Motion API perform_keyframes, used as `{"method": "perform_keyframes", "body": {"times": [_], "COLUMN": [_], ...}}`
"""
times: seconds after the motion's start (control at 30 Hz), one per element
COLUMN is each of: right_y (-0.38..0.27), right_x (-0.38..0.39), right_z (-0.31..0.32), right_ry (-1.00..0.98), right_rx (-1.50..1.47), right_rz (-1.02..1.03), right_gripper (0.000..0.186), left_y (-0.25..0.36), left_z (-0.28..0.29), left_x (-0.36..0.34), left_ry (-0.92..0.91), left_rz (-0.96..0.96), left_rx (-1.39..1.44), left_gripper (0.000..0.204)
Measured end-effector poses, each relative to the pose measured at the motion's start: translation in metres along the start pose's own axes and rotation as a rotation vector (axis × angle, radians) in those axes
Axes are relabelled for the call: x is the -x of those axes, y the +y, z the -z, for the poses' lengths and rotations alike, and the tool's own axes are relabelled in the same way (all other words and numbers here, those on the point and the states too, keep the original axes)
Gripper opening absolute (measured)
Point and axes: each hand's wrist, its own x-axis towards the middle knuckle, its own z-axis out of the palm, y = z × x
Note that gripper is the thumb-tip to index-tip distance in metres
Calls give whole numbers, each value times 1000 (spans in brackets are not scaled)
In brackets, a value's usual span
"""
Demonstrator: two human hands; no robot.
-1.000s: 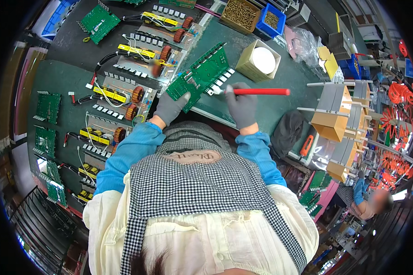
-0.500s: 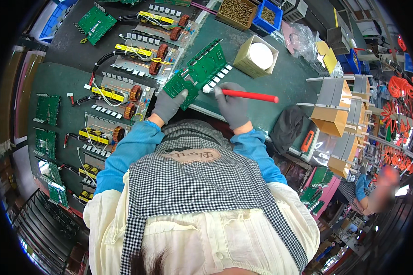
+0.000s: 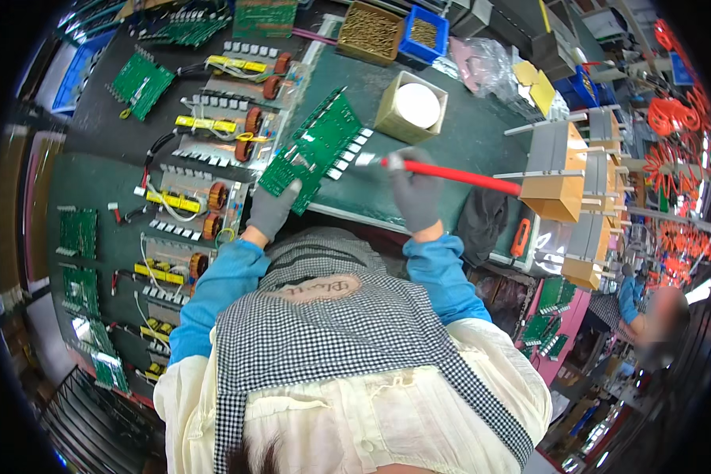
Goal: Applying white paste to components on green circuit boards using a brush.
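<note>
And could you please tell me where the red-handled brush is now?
In the head view, right of centre, the red-handled brush is in the right hand, its tip pointing left toward the green circuit board in the left hand.

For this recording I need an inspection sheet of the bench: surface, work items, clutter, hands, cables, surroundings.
Surface: dark green worktop, partly covered.
Work items: green circuit board; red-handled tool, its pale tip near the board's white parts.
Clutter: box of brass-coloured hardware, blue bin, clear plastic bag, dark cloth.
Hands: left gloved hand holds the board at its near end; right gloved hand, blurred, holds the tool.
Cables: black cables at the assemblies on the left.
Surroundings: red coiled hoses and another person, at right.
</note>
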Motion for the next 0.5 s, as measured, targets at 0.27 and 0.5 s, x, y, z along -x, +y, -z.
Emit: {"method": "perform_keyframes", "body": {"times": [0.27,0.5], "right_y": [55,108], "right_x": [-95,-117], "right_z": [65,34], "right_ry": [148,-176], "right_rx": [212,850], "right_rz": [311,274], "right_gripper": [16,27], "left_y": [76,71], "left_z": [-18,-5], "left_x": [10,18], "left_ry": [-21,-185], "left_rz": [244,379], "left_rx": [537,733], "left_gripper": [39,46]}}
